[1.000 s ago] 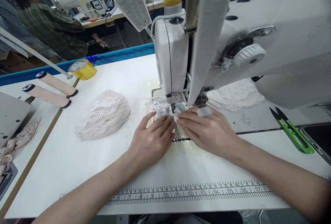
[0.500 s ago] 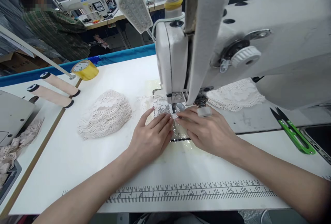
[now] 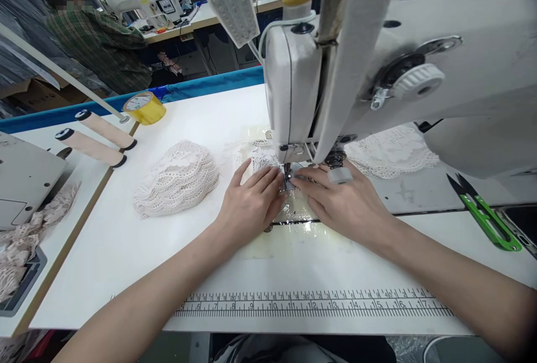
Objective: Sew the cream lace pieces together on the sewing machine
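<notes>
Under the head of a white sewing machine (image 3: 289,89), a piece of white lace (image 3: 262,156) lies behind the needle area. My left hand (image 3: 251,201) rests flat just left of the presser foot (image 3: 287,173), thumb and fingers apart, fingertips at the lace's near edge. To the right of the foot is my right hand (image 3: 344,198), its fingers spread and partly behind the machine's round white knob. Neither hand grasps anything that I can see. A lace pile (image 3: 178,178) sits left of my left hand, and more lace (image 3: 390,150) lies behind my right hand.
Green snips (image 3: 489,220) lie at the right. Thread cones (image 3: 92,147) and yellow tape (image 3: 145,108) stand at the left. A printed ruler (image 3: 314,304) runs along the front edge. A person in a checked shirt (image 3: 96,44) sits at another machine, back left.
The whole view has shifted slightly, so the table appears farther right and higher. The lace between my fingertips at the foot has moved back, and the metal plate there shows more.
</notes>
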